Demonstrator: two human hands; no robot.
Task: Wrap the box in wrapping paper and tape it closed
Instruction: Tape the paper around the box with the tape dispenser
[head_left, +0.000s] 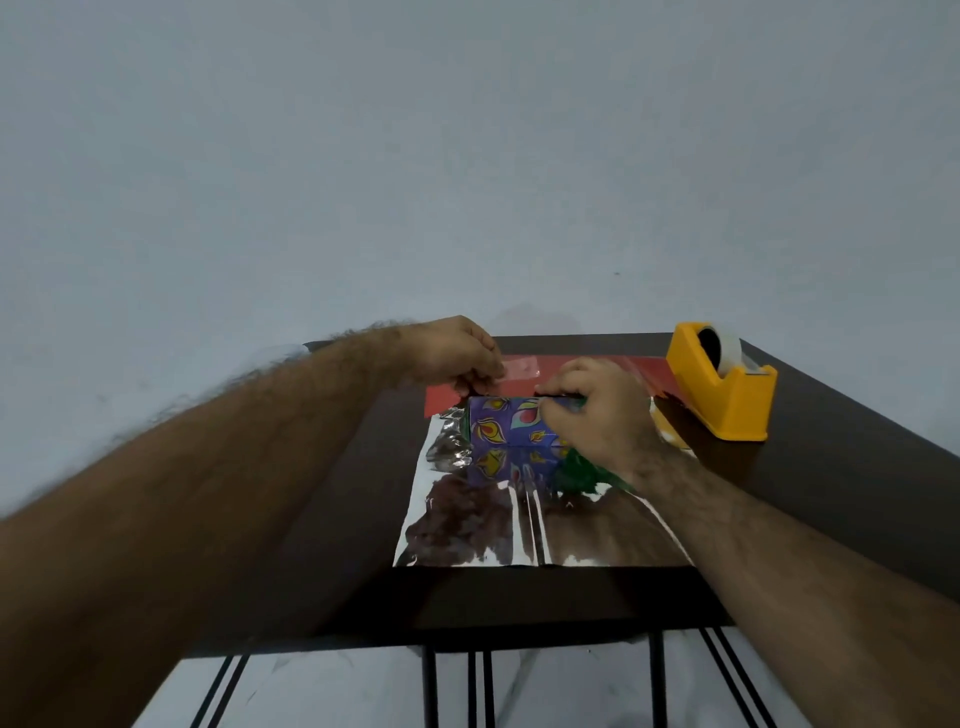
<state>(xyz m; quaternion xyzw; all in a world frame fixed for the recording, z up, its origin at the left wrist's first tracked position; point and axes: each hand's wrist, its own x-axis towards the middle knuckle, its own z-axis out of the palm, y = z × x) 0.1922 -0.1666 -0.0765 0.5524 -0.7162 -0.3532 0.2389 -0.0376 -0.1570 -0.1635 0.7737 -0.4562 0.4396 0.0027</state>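
Taping the box on the table
The box (511, 421) sits on silver paper (519, 525); left hand (457, 356) pinches tape (519, 370), right hand (592, 410) pinches the box's top edge. A roll fills the dispenser (724, 384).

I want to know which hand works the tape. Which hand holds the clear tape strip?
The left hand pinches the tape strip; the right hand presses the wrapped box.

Both of the person's forearms are bare and hairy right up to the frame's edge, no sleeves showing, and the left hand (457, 353) and right hand (597, 410) wear no rings, watch or gloves.
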